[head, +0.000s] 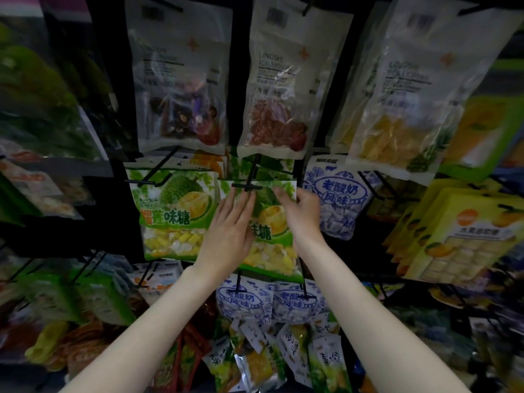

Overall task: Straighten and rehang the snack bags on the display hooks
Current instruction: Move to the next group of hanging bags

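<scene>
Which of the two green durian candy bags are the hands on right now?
The right-hand durian bag, under the centre hook. The left hand lies flat on its front, the right hand pinches its top edge. The left durian bag hangs untouched.

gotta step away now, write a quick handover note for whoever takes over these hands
Left hand: open, fingers flat on the front of the green durian candy bag.
Right hand: pinches that bag's top right edge.
The bag's top sits at the black display hook; whether it is threaded on cannot be told.
Done: the second durian candy bag to the left hangs on its hook.
Left: seat this bag, square it, then check the other rows.
</scene>
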### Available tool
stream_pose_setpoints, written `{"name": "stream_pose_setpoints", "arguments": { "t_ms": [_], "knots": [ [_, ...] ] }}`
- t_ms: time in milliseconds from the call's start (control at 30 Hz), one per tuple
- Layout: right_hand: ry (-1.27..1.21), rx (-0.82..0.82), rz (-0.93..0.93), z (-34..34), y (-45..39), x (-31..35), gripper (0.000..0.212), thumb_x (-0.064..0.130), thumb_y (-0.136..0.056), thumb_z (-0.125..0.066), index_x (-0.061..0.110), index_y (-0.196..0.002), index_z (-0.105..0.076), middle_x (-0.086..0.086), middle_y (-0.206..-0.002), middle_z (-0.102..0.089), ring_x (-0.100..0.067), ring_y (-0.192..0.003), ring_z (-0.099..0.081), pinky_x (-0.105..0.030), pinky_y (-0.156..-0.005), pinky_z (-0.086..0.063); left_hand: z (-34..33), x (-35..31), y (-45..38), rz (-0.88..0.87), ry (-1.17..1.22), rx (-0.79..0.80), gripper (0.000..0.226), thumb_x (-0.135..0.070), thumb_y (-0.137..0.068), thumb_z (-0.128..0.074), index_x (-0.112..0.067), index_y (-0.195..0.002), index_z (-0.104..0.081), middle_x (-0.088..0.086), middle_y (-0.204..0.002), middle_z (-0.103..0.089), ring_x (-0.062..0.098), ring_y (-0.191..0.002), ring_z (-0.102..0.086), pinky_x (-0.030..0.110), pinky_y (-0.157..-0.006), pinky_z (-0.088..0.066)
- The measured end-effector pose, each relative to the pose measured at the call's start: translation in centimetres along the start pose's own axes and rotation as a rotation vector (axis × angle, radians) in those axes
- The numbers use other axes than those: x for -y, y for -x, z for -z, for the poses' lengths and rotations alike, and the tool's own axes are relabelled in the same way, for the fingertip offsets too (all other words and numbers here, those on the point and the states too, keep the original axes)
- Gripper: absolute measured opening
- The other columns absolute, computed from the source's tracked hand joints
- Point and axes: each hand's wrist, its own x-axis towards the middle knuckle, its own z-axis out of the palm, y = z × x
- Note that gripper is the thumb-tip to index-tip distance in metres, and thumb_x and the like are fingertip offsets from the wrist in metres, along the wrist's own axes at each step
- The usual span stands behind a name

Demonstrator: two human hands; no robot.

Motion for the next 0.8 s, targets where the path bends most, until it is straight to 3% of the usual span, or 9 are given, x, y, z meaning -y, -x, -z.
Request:
{"name": "stream_pose_setpoints", "arguments": {
  "t_ms": [100, 167, 267, 333, 433, 567, 633, 700, 800],
  "knots": [
    [0.077, 0.029, 0.01, -0.3, -1.8, 0.0, 0.049, 0.034, -0.09, -0.059, -0.014, -0.094, -0.06, -0.036, -0.095, -0.059, -0.032, -0.07, -0.057, -0.03, -0.065, -0.036, 0.5, 1.1, -0.8, 0.023, 0.022, 0.062, 0.059, -0.015, -0.089, -0.046, -0.008, -0.144, -0.028, 0.016, -0.147, -0.034, 0.037, -0.14, -0.014, 0.049, -0.111, -0.007],
    [0.127, 0.052, -0.009, -0.4, -2.9, 0.1, 0.043, 0.033, -0.092, -0.056, -0.006, -0.107, -0.064, -0.028, -0.108, -0.064, -0.031, -0.088, -0.062, -0.03, -0.071, -0.039, 1.5, 2.4, -0.8, 0.082, 0.079, 0.069, 0.059, -0.01, -0.089, -0.052, -0.009, -0.144, -0.03, 0.015, -0.151, -0.026, 0.037, -0.142, -0.011, 0.051, -0.114, -0.008],
    [0.242, -0.049, 0.025, -0.6, -2.6, 0.1, 0.039, 0.022, -0.097, -0.05, 0.005, -0.132, -0.051, -0.009, -0.132, -0.053, -0.025, -0.118, -0.052, -0.031, -0.092, -0.041, 3.0, 4.7, 0.7, 0.192, 0.138, -0.079, 0.056, 0.0, -0.082, -0.059, -0.008, -0.135, -0.044, 0.016, -0.146, -0.036, 0.039, -0.135, -0.03, 0.052, -0.107, -0.026],
    [0.238, -0.167, 0.173, -0.8, -1.2, -0.5, 0.032, 0.009, -0.095, -0.05, 0.008, -0.127, -0.049, -0.009, -0.131, -0.044, -0.022, -0.116, -0.05, -0.032, -0.092, -0.043, 3.7, 6.3, 2.1, 0.389, 0.194, -0.219, 0.05, 0.001, -0.081, -0.058, -0.007, -0.129, -0.05, 0.015, -0.137, -0.045, 0.037, -0.125, -0.039, 0.047, -0.1, -0.034],
    [0.226, -0.269, 0.343, -1.1, 1.5, -1.5, 0.031, -0.001, -0.089, -0.05, 0.01, -0.118, -0.045, -0.005, -0.123, -0.036, -0.015, -0.11, -0.044, -0.023, -0.088, -0.038, 4.6, 8.2, 3.3, 0.77, 0.384, -0.407, 0.046, -0.005, -0.088, -0.056, -0.006, -0.132, -0.041, 0.016, -0.137, -0.035, 0.032, -0.125, -0.036, 0.037, -0.099, -0.033],
    [0.239, 0.014, 0.294, -2.0, 3.3, -2.7, 0.033, -0.001, -0.089, -0.05, 0.015, -0.118, -0.043, 0.0, -0.113, -0.045, -0.009, -0.092, -0.049, -0.022, -0.08, -0.039, 5.0, 10.7, 2.0, 1.045, 0.75, -0.336, 0.06, -0.018, -0.093, -0.055, -0.013, -0.144, -0.023, 0.009, -0.143, -0.038, 0.025, -0.129, -0.04, 0.036, -0.1, -0.038],
    [0.339, 0.21, 0.213, -2.8, 3.8, -3.4, 0.04, 0.003, -0.091, -0.051, 0.015, -0.128, -0.04, -0.002, -0.123, -0.044, -0.013, -0.102, -0.051, -0.027, -0.086, -0.045, 4.9, 11.6, 1.6, 1.115, 0.784, -0.333, 0.054, -0.024, -0.091, -0.058, -0.014, -0.138, -0.033, 0.009, -0.133, -0.049, 0.026, -0.12, -0.049, 0.038, -0.093, -0.044],
    [0.385, 0.336, 0.133, -3.6, 4.0, -3.8, 0.046, 0.012, -0.093, -0.053, 0.015, -0.135, -0.035, -0.002, -0.134, -0.037, -0.017, -0.116, -0.047, -0.032, -0.095, -0.045, 4.9, 11.8, 1.8, 1.108, 0.753, -0.381, 0.03, -0.026, -0.091, -0.058, -0.013, -0.118, -0.051, 0.007, -0.114, -0.06, 0.026, -0.107, -0.057, 0.037, -0.085, -0.047],
    [0.299, 0.339, 0.011, -4.7, 3.7, -3.6, 0.053, 0.025, -0.091, -0.059, 0.017, -0.136, -0.033, -0.002, -0.138, -0.037, -0.019, -0.123, -0.044, -0.035, -0.101, -0.042, 5.7, 10.7, 3.0, 0.928, 0.822, -0.392, 0.011, -0.023, -0.093, -0.054, -0.013, -0.094, -0.06, -0.003, -0.085, -0.062, 0.018, -0.087, -0.061, 0.03, -0.073, -0.046]
  ]
}}
